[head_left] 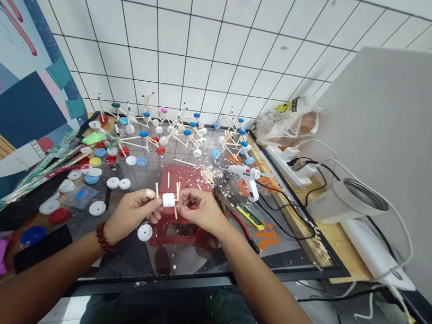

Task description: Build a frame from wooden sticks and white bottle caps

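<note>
Two bare hands meet over a glass desk (185,265), close to the viewer. The left hand (132,214), a bead bracelet on its wrist, pinches a white cap (169,200) by its side, fingers closed on it. The right hand (199,209) grips thin sticks (177,191) pressed against the cap, fingers closed around them. This looks like the joining step: sticks being fixed to the cap. The next move likely calls for holding both steady and aligned, with the glue gun (249,177) within reach just beyond the right hand.

Below the hands, a red stool (174,231) shows through the glass. Loose caps (89,174), white, blue and red, lie scattered to the left. Farther back stand finished stick-and-cap models (172,129) along the tiled wall.

Containers: a clear plastic bag (289,121) far right, contents unclear; a white cup-like vessel (347,202) on its side, seemingly empty.
</note>
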{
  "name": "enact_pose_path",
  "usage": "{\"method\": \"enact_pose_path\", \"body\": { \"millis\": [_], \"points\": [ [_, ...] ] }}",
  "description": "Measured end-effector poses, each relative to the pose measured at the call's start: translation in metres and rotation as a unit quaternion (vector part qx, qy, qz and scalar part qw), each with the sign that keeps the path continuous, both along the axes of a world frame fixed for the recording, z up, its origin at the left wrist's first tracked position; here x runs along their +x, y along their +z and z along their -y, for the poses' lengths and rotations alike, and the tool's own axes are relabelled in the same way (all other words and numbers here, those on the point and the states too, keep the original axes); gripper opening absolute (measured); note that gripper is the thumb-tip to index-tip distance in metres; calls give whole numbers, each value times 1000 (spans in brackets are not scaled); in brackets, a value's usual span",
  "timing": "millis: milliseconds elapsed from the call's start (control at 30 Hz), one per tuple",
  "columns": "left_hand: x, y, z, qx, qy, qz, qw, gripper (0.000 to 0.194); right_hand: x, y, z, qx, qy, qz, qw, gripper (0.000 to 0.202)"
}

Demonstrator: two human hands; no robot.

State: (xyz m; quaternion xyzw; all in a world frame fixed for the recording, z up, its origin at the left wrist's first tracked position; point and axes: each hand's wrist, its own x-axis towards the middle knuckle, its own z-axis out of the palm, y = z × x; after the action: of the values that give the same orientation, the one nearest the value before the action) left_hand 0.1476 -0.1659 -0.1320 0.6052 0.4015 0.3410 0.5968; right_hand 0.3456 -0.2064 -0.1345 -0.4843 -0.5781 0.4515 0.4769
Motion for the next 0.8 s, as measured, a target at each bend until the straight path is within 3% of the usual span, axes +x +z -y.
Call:
{"method": "enact_pose_path", "body": {
  "millis": [267, 533, 800],
  "points": [
    [1, 1, 1, -56, -42, 12, 997, 34, 3, -7, -7, -31, 3, -70, 997, 21],
    [-2, 2, 3, 24, -112, -50, 992, 34, 4, -2, -5, -49, 11, -67, 996, 19],
    [-4, -5, 7, 19, -105, -19, 994, 42, 0, -6, -3, -47, 19, -90, 995, 28]
  ]
}}
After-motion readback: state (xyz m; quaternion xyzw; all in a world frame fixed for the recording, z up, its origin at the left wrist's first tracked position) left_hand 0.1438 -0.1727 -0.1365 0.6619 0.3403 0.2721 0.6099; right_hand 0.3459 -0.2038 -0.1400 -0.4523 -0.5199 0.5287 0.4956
